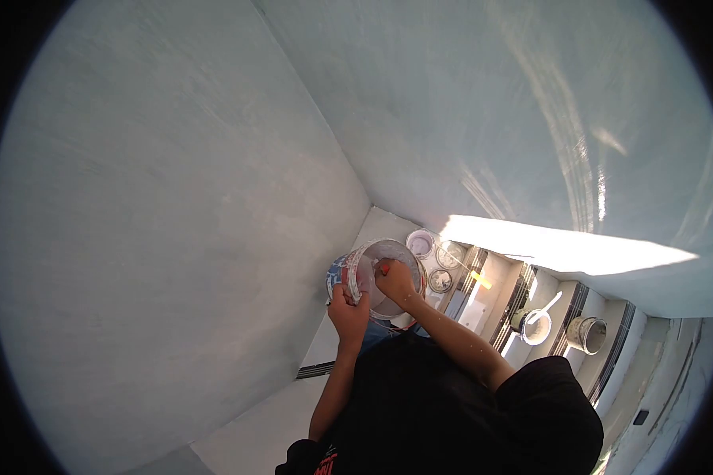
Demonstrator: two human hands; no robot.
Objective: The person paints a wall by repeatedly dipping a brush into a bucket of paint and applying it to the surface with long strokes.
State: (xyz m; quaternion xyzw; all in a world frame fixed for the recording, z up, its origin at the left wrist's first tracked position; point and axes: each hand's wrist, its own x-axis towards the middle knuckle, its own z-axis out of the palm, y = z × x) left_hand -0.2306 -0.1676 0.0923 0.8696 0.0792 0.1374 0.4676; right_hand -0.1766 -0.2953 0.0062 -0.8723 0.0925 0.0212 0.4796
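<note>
A large paint bucket point(335, 279) with a blue and white outside and a smeared pale rim is tilted in front of my body. My left hand point(348, 314) grips its near left side, thumb at the rim. Reaching into the bucket's mouth, my right hand point(396, 283) is closed around a tool with a red handle point(385, 269). The working end of that tool is hidden inside the bucket, so its kind cannot be made out. Pale, whitish material coats the bucket's inner wall.
Beside the bucket stand a small tub of pale lilac paint point(420, 243) and two open cans point(451, 254) point(440, 280). Dark-edged steps descend right, holding a bucket with a stick point(535, 326) and another bucket point(587, 335). Grey walls point(174, 198) meet in a corner.
</note>
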